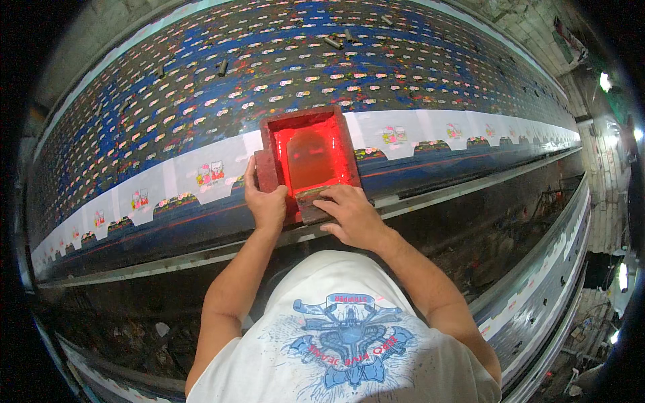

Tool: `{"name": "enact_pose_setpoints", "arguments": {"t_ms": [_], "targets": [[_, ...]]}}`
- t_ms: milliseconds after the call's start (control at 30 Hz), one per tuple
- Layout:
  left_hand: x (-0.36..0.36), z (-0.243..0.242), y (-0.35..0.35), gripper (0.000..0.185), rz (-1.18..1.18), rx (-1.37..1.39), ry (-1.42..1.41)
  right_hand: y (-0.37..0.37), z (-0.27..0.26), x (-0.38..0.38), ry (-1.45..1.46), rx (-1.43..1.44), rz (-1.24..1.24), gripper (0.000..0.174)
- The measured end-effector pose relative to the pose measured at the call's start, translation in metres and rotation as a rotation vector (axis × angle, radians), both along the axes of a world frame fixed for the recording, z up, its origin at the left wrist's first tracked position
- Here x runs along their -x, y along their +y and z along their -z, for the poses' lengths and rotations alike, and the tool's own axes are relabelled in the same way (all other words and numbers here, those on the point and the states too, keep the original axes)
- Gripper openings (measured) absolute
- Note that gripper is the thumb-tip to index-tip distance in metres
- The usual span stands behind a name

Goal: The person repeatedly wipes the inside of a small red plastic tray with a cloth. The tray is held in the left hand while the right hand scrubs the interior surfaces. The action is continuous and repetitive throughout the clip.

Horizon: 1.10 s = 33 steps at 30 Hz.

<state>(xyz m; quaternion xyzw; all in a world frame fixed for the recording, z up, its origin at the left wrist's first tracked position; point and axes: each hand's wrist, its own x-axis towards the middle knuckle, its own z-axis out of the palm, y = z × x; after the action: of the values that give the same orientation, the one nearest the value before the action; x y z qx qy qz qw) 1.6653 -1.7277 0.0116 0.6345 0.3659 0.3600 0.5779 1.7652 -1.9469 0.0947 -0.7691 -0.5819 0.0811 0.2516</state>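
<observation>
A screen-printing frame point(351, 151), its inner walls coated with wet red ink, rests over the white fabric strip point(302, 143) on the long printing table. Its mesh point(311, 158) shows a darker, reddish-brown window. My left hand point(268, 201) grips the frame's left side near a reddish block point(266, 170), thumb toward the near corner. My right hand point(350, 211) holds a squeegee point(315, 205) with a worn wooden handle, at the near end of the frame. The squeegee's blade edge is hidden from view.
Cartoon prints point(210, 173) repeat along the white strip on both sides of the frame. Small metal cylinders point(333, 43) lie on the patterned tabletop point(282, 65). A metal rail point(428, 204) runs along the near edge. Another long table point(541, 302) stands at the right.
</observation>
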Motion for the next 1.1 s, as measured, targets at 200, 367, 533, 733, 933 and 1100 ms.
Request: {"name": "enact_pose_setpoints", "arguments": {"t_ms": [200, 367, 533, 733, 933, 1100], "targets": [[-0.007, -0.029, -0.016, 0.097, 0.0, 0.001, -0.052, -0.042, 0.023, -0.02, 0.157, -0.247, 0.347, 0.051], [-0.037, -0.038, -0.051, 0.097, 0.016, -0.058, -0.11, -0.087, 0.039, -0.051, 0.421, -0.34, 0.385, 0.045], [-0.096, -0.031, -0.106, 0.098, 0.035, -0.049, -0.056, -0.146, 0.044, -0.101, 0.344, -0.336, 0.383, 0.047], [-0.157, -0.025, -0.171, 0.102, 0.017, 0.104, -0.115, -0.211, 0.046, -0.161, 0.356, -0.318, 0.371, 0.05], [-0.18, -0.015, -0.188, 0.106, -0.002, 0.01, 0.037, -0.247, 0.049, -0.194, 0.395, -0.312, 0.296, 0.052], [-0.182, -0.025, -0.191, 0.107, -0.003, 0.153, -0.032, -0.248, 0.044, -0.198, 0.269, -0.317, 0.245, 0.05]]}}
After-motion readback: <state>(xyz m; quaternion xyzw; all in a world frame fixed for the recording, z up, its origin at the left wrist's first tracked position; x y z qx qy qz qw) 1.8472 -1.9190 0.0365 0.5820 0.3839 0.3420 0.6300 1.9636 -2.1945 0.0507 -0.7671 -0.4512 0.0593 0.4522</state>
